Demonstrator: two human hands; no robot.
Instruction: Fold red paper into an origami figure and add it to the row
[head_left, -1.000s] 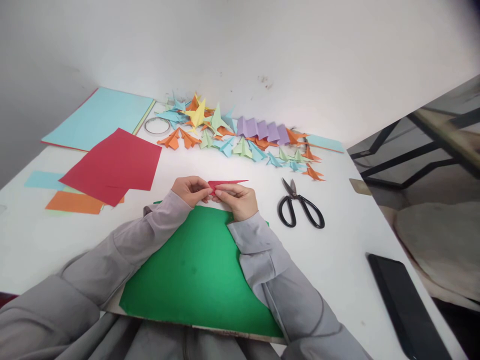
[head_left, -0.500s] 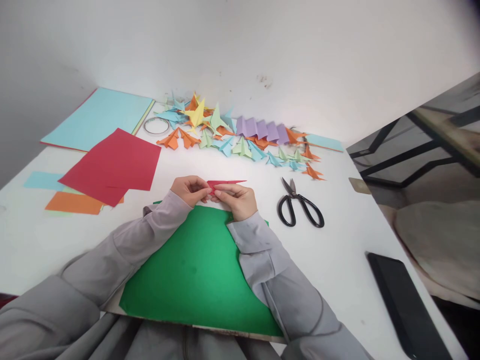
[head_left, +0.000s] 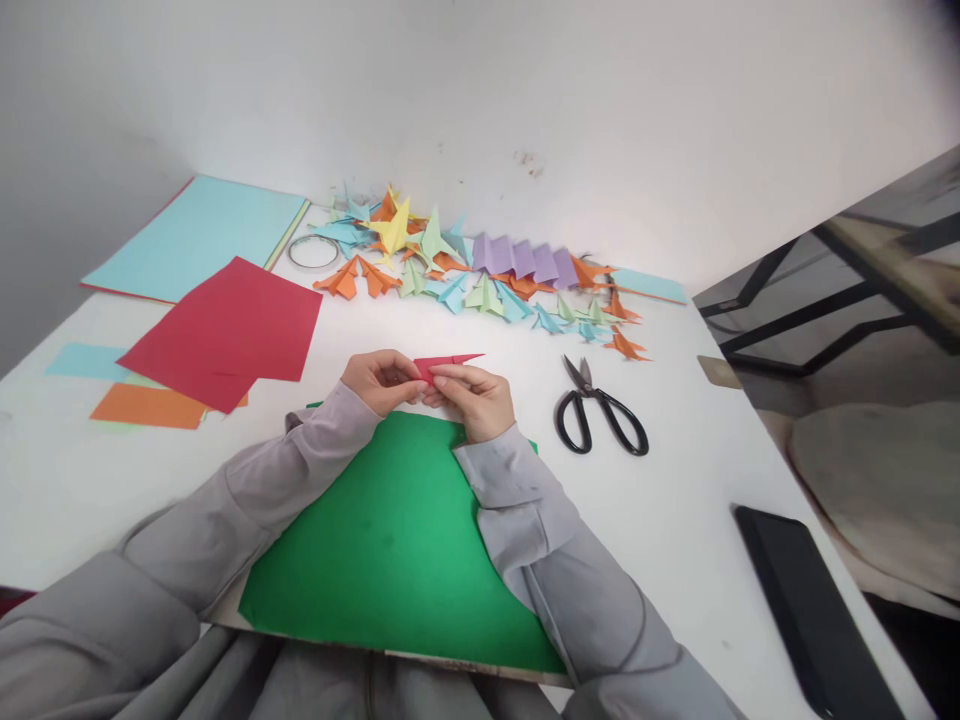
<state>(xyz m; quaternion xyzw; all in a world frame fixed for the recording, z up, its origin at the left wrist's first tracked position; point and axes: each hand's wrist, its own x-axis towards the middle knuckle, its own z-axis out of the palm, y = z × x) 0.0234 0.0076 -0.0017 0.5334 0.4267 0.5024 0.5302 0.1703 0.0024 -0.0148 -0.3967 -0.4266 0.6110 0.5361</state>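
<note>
A small piece of folded red paper (head_left: 439, 362) is pinched between my two hands, its narrow point sticking out to the right. My left hand (head_left: 382, 380) grips its left end with thumb and fingertips. On the right part, my right hand (head_left: 474, 398) closes thumb and fingers around the paper, hiding some of its folds. Both hands are just beyond the far edge of a green sheet (head_left: 390, 540) that lies in front of me, partly under my sleeves. To the right of my right hand lie black-handled scissors (head_left: 589, 400), blades parted.
Folded paper figures (head_left: 480, 290) in several colours line the wall, with a pleated purple strip (head_left: 521, 260) among them. A tape roll (head_left: 313, 252), blue sheets (head_left: 202, 235), red sheets (head_left: 225, 330) and orange paper (head_left: 146, 406) are at left. A black phone (head_left: 814, 610) lies near the right edge.
The pointed right end of the red paper has tilted slightly upward and shows a crease line. My right fingers have shifted a little on it; both hands stay in place.
</note>
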